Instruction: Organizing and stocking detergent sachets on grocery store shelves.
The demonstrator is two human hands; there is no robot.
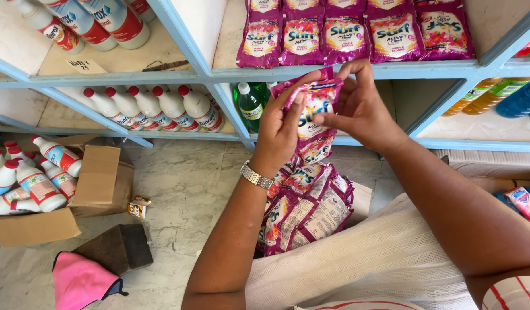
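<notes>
Left hand [279, 129] and right hand [359, 106] both pinch top purple sachet [313, 112] of hanging sachet strip [305, 201], fingers clamped on its upper edges, just below blue shelf edge [334, 71]. Metal wristwatch [257, 175] on left wrist. Strip trails down from shelf edge toward lap. Above shelf edge: row of matching purple sachets [356, 31]. Left of held sachet, under shelf edge: green bottle [250, 106], white red-capped bottles [156, 108].
</notes>
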